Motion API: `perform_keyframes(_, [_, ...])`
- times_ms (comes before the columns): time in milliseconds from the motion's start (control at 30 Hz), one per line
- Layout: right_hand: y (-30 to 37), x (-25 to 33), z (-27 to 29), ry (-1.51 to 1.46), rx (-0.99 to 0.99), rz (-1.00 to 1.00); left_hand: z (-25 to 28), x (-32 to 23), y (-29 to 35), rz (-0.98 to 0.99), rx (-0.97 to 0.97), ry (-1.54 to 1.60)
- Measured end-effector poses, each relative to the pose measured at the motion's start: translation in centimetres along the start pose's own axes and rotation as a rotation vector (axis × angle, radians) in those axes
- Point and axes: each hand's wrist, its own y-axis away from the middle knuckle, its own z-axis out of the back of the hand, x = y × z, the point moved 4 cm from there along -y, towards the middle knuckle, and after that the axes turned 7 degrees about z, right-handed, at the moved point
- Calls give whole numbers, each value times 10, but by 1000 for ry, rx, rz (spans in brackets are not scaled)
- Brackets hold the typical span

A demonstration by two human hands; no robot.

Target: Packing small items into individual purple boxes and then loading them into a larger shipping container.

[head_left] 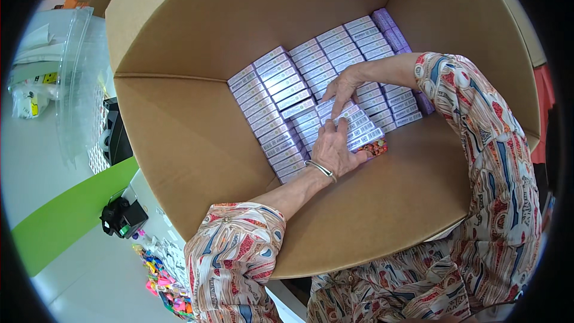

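Note:
Inside a large cardboard carton, rows of small, thin white-and-purple boxes (272, 93) stand packed side by side. My left hand (336, 151) grips the near end of a short stack of these boxes (361, 127), its thumb by a colourful printed face at the bottom. At the far end of the same stack, my right hand (344, 88) has its fingers closed on the boxes, partly hiding them. The stack sits slightly tilted above the neighbouring rows. A silver bracelet (321, 170) circles my left wrist.
Tall walls of the cardboard carton (191, 125) surround both arms, with its near edge curving in front of my body. Purple boxes (391, 30) line the far right. Outside to the left are clear plastic (78, 84), a black object (122, 216) and a colourful pile (164, 275).

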Motion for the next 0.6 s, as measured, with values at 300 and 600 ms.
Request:
perform_keyframes(300, [-11, 8, -10, 13, -67, 61, -4, -4, 8, 102, -72, 93])
perform_keyframes(600, [-29, -3, -13, 351, -369, 161, -10, -4, 8, 145, 53, -114])
